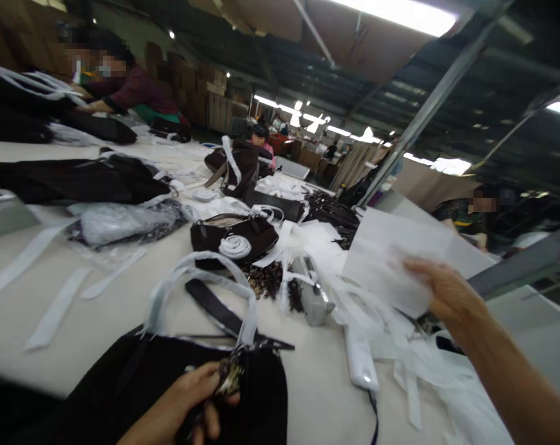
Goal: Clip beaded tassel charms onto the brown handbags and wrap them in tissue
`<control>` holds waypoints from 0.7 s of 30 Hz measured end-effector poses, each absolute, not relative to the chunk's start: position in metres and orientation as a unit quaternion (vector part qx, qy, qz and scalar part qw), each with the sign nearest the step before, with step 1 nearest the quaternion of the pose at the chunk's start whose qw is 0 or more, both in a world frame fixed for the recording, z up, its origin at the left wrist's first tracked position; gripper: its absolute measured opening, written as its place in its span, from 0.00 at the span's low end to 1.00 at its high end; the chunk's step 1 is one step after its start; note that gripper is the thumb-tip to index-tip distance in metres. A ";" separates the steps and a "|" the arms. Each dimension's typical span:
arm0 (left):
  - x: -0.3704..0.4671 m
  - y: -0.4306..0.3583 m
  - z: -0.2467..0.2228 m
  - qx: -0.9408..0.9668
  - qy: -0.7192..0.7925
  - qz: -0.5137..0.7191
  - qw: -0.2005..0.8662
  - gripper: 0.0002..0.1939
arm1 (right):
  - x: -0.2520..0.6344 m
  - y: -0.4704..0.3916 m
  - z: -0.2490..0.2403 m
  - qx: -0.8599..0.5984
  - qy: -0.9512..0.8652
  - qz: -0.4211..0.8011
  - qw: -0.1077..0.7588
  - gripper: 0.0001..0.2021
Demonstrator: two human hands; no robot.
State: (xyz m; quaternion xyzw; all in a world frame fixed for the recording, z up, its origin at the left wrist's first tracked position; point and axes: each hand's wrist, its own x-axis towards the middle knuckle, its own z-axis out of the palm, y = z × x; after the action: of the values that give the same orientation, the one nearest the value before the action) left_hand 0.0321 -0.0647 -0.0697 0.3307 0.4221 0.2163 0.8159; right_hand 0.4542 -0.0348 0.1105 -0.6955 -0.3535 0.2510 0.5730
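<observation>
In front of me lies a black handbag (pixel 256 395), its looped handles (pixel 206 259) wrapped in white material. My left hand (pixel 182 402) is over the bag's front, its fingers closed around a dark piece with gold-coloured bits (pixel 229 377); its exact kind is unclear. A dark strap (pixel 212 303) rises behind the bag's top edge. My right hand (pixel 442 287) reaches out to the right at a thin white sheet (pixel 377 266), which stands tilted up against the fingers. Motion blurs the fingertips, but the sheet appears to be gripped.
Several dark bags, one a small bag (pixel 206 238), lie across the white table (pixel 136 296). Near the middle are a grey block-like thing (pixel 310 290), a white corded device (pixel 361 358) and white strips (pixel 414 346). A person (pixel 136 93) works at far left; another (pixel 470 213) is at right.
</observation>
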 end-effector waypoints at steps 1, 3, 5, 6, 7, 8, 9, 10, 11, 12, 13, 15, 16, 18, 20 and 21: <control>0.030 -0.064 -0.067 0.349 0.404 0.229 0.814 0.26 | 0.428 -0.058 0.095 -0.675 -0.297 0.329 0.589 0.18; 0.025 -0.062 -0.064 0.381 0.378 0.214 0.816 0.24 | 0.376 -0.106 0.069 -0.656 -0.204 0.465 0.558 0.18; 0.020 -0.058 -0.061 0.397 0.375 0.192 0.815 0.23 | 0.331 -0.148 0.054 -0.636 -0.126 0.589 0.482 0.14; 0.018 -0.056 -0.060 0.409 0.376 0.181 0.811 0.22 | 0.312 -0.166 0.051 -0.621 -0.091 0.633 0.453 0.12; 0.016 -0.053 -0.058 0.426 0.376 0.171 0.805 0.22 | 0.296 -0.179 0.050 -0.602 -0.060 0.671 0.430 0.10; 0.015 -0.050 -0.057 0.448 0.376 0.162 0.795 0.21 | 0.281 -0.189 0.051 -0.579 -0.040 0.702 0.413 0.09; 0.014 -0.046 -0.056 0.474 0.377 0.150 0.782 0.20 | 0.269 -0.196 0.053 -0.555 -0.030 0.729 0.399 0.08; 0.013 -0.041 -0.054 0.501 0.380 0.135 0.766 0.19 | 0.258 -0.200 0.054 -0.532 -0.032 0.752 0.388 0.08; 0.012 -0.035 -0.052 0.526 0.384 0.118 0.750 0.18 | 0.248 -0.202 0.053 -0.514 -0.044 0.769 0.377 0.08; 0.012 -0.029 -0.050 0.547 0.388 0.099 0.735 0.17 | 0.240 -0.202 0.050 -0.501 -0.059 0.781 0.369 0.10; 0.012 -0.021 -0.048 0.563 0.394 0.081 0.723 0.16 | 0.231 -0.201 0.045 -0.494 -0.068 0.787 0.363 0.11; 0.014 -0.006 -0.040 0.584 0.400 0.052 0.705 0.15 | 0.215 -0.200 0.028 -0.494 -0.057 0.789 0.361 0.13; 0.015 0.001 -0.035 0.591 0.402 0.040 0.698 0.15 | 0.206 -0.200 0.017 -0.498 -0.042 0.784 0.368 0.14; 0.020 0.013 -0.023 0.608 0.406 0.009 0.683 0.14 | 0.190 -0.201 -0.001 -0.508 -0.016 0.768 0.390 0.16; 0.025 0.020 -0.010 0.622 0.406 -0.017 0.669 0.13 | 0.178 -0.203 -0.010 -0.515 -0.013 0.753 0.410 0.18; 0.028 0.021 -0.004 0.628 0.405 -0.025 0.664 0.13 | 0.173 -0.202 -0.011 -0.509 -0.016 0.753 0.417 0.19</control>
State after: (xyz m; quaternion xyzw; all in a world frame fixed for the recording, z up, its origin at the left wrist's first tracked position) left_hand 0.0283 0.0211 -0.0038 0.6279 0.4046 -0.0248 0.6644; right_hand 0.1735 -0.2016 -0.0115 -0.5092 -0.0159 0.7529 0.4167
